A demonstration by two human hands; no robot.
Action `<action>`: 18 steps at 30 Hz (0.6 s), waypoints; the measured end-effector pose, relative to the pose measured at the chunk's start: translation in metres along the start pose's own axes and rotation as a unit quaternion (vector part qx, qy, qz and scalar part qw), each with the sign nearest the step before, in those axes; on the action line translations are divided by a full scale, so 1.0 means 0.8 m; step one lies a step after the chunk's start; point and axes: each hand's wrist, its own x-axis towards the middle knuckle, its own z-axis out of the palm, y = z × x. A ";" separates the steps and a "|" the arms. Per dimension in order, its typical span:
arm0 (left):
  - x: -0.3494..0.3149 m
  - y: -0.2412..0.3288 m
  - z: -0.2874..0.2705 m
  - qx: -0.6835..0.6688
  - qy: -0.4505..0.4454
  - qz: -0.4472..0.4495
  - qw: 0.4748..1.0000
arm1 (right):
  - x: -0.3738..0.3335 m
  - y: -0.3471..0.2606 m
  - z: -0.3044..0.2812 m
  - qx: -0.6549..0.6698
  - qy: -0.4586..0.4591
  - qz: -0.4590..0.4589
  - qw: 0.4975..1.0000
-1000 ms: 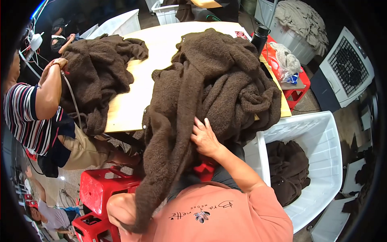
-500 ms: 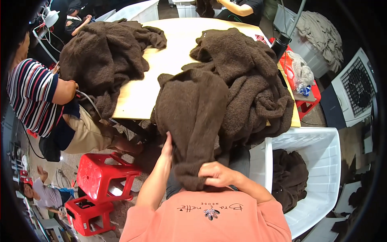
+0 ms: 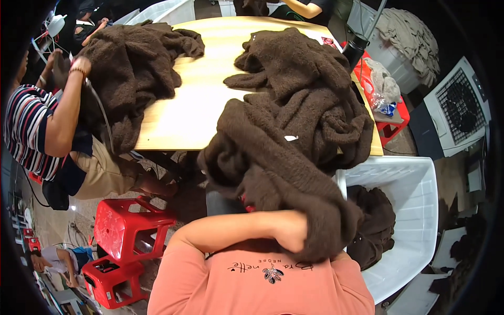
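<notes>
A dark brown fuzzy knit garment [image 3: 283, 168] lies bunched from the table's near edge down across my lap and chest. My left hand [image 3: 292, 231] reaches across my body to the right, its fingers tucked out of sight in the folded end of that garment by my chest. My right hand is hidden behind the same cloth; only part of the upper arm shows. Touching the garment's far side is a heap of similar brown garments [image 3: 315, 79] on the table. A small white tag [image 3: 290, 138] shows where the two meet.
A white bin [image 3: 415, 210] with dark brown garments stands at my right. The wooden table [image 3: 202, 94] carries another brown heap [image 3: 126, 68] at its left, where a co-worker in a striped shirt [image 3: 31, 126] works. Red stools [image 3: 118, 231] stand left; a dark cylinder [image 3: 355, 51] is at the right edge.
My left hand has swung from the garment's left side across to the right. The garment's near end has shifted right and covers my right hand. The striped-shirt co-worker's arm has risen.
</notes>
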 end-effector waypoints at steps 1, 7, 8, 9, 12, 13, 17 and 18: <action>-0.003 0.007 -0.014 0.035 0.005 -0.044 0.998 | -0.015 -0.007 -0.003 0.002 0.019 -0.001 1.000; -0.036 -0.037 0.003 0.071 0.102 -0.242 0.962 | 0.051 -0.058 0.049 0.011 0.137 -0.036 0.990; -0.045 -0.050 0.005 0.064 0.130 -0.252 0.957 | 0.055 -0.063 0.047 0.010 0.157 -0.040 0.987; -0.055 -0.051 0.006 0.050 0.159 -0.251 0.953 | 0.052 -0.069 0.011 -0.003 -0.208 0.061 0.976; -0.071 -0.064 0.034 -0.099 0.106 -0.237 0.961 | 0.047 -0.068 -0.030 0.268 0.016 -0.110 0.957; -0.072 -0.075 0.063 -0.192 0.165 -0.165 0.953 | 0.068 -0.070 -0.034 0.141 0.101 -0.028 0.984; -0.076 -0.037 0.031 -0.166 0.075 -0.178 0.967 | 0.133 0.071 0.028 -0.079 0.069 0.156 0.982; -0.083 -0.032 0.025 -0.174 0.089 -0.152 0.969 | 0.134 0.120 0.060 -0.015 0.010 0.198 0.980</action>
